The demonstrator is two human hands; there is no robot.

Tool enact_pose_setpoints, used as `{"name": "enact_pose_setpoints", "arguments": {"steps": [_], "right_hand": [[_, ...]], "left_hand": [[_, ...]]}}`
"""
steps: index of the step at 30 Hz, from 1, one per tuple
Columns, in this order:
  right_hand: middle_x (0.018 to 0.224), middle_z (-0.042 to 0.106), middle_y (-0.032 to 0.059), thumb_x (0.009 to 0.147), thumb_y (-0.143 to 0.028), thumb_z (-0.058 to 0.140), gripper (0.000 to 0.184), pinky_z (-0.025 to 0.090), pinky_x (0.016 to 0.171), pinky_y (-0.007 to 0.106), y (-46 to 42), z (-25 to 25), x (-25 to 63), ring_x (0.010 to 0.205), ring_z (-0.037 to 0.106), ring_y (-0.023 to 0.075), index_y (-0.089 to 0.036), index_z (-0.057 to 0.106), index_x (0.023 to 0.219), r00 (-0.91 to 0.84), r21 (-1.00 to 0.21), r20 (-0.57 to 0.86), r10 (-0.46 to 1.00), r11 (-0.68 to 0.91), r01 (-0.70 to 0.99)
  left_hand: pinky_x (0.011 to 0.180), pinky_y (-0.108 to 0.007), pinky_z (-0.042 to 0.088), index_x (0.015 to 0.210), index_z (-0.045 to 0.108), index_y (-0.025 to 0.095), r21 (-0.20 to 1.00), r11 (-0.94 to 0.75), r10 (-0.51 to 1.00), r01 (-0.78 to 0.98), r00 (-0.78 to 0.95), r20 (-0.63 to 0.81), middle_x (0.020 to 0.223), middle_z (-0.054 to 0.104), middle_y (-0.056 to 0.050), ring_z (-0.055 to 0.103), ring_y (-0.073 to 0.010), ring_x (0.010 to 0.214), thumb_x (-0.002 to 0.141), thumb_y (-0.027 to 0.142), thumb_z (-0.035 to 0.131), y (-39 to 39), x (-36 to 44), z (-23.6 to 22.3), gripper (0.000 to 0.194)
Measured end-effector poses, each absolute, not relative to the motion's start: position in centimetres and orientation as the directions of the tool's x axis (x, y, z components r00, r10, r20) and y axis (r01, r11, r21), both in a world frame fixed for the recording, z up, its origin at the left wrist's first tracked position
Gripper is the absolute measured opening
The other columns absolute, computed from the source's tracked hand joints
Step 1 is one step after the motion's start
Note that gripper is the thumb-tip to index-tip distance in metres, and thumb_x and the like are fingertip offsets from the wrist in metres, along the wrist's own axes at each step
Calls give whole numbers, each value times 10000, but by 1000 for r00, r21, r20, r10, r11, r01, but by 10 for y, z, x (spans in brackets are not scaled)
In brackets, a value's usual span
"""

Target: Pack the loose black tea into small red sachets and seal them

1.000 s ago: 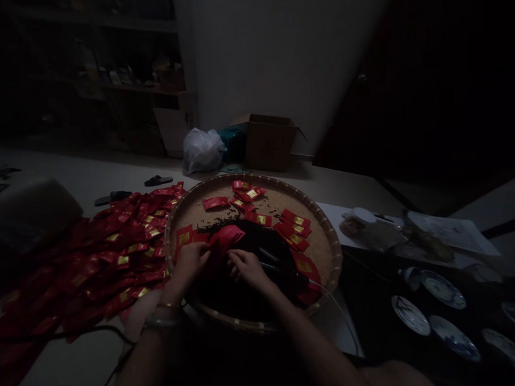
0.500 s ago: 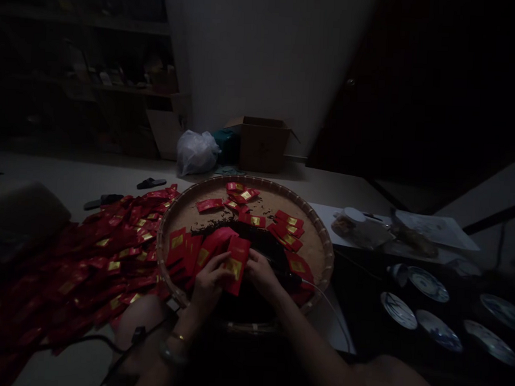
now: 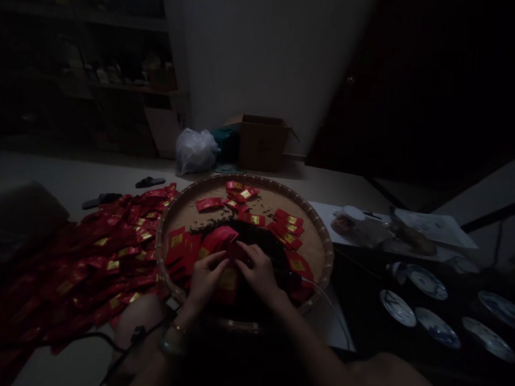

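My left hand (image 3: 205, 279) and my right hand (image 3: 257, 271) pinch the top edge of a red packet (image 3: 226, 287) with a gold label, thumbs close together. The packet's top part is dark and tilted. It hangs over the near half of a round woven bamboo tray (image 3: 182, 200). Dark tea-like leaves (image 3: 266, 243) are heaped behind and beside my hands. Left of my left hand stands a row of red packets (image 3: 190, 251). Several more gold-labelled packets (image 3: 288, 228) lie on the tray's right and far sides.
A big pile of red packets (image 3: 122, 247) covers the floor on the left. Patterned plates (image 3: 427, 282) sit on a dark surface at right. A white cable (image 3: 327, 298) crosses the tray's right rim. Behind are a plastic bag (image 3: 196, 151), a cardboard box (image 3: 263, 145) and slippers (image 3: 150, 182).
The packet's upper part has tipped and now looks dark. Both hands have shifted to its top edge, thumbs closer together; my right hand has moved slightly up.
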State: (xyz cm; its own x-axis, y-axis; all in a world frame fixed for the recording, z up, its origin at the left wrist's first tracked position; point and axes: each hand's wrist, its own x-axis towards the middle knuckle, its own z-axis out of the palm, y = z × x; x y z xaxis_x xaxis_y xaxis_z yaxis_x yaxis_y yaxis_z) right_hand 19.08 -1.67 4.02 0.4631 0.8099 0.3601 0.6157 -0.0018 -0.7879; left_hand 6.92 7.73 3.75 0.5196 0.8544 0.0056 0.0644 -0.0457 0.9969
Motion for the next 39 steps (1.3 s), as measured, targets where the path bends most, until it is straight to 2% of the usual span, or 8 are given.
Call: {"name": "enact_pose_setpoints", "arguments": {"steps": [5,11,13,19,25,30,36,39], "right_hand": [[1026,589,123,895,-213,494,265,456,854,395,-18,39,192,970,506,245,-192,656,1104,301,-392,648,700,-33,919],[758,585,79,880,-159,533,202,437,663,307,-15,51,195,781,461,204,-162,619,697,119,-231,636,763,41,972],[730,595,61,870,-108,527,191,434,662,289,-15,57,199,766,467,192,-164,596,701,61,-252,609,791,120,960],[785,611,75,814,-78,573,126,427,686,272,-21,63,204,769,520,175,-154,581,714,60,-350,484,873,131,928],[708,616,19,785,-178,655,42,379,677,259,-23,72,197,676,521,138,-146,635,802,132,-534,206,970,-1,845],[469,407,-44,768,-359,671,364,235,485,220,-20,77,197,486,371,84,-132,536,517,236,-673,-125,964,-257,693],[601,512,-17,815,-270,575,207,272,522,212,-22,78,204,564,420,103,-135,585,658,154,-709,-151,976,-216,671],[550,443,-32,832,-313,555,284,270,512,209,-23,80,206,538,392,95,-141,544,606,102,-735,-227,968,-240,634]], "left_hand": [[735,-336,550,932,721,130,999,7,865,34,501,-23,861,746,-94,694,-243,797,612,358,737,74,72,35,393],[764,-312,536,1029,692,154,986,-163,806,44,582,107,919,740,-75,684,-215,827,681,347,658,74,72,35,400],[762,-299,531,1062,680,154,986,-163,795,36,596,110,933,737,-71,678,-213,847,704,382,633,77,71,38,428],[608,-268,499,753,736,130,977,-63,702,202,705,-100,725,730,-56,662,-222,707,680,501,608,91,67,53,400],[624,-252,489,707,694,148,938,-303,686,169,722,92,701,715,-43,645,-185,671,729,399,560,91,70,66,285],[636,-247,487,727,687,154,896,-419,676,146,709,201,715,715,-47,645,-171,670,766,321,533,85,76,59,230],[657,-254,481,739,695,177,812,-560,652,165,693,308,721,699,-40,629,-159,679,787,274,550,87,76,51,181],[675,-259,480,736,691,177,770,-615,637,168,682,360,729,689,-40,626,-160,708,798,256,549,88,77,48,175]]}}
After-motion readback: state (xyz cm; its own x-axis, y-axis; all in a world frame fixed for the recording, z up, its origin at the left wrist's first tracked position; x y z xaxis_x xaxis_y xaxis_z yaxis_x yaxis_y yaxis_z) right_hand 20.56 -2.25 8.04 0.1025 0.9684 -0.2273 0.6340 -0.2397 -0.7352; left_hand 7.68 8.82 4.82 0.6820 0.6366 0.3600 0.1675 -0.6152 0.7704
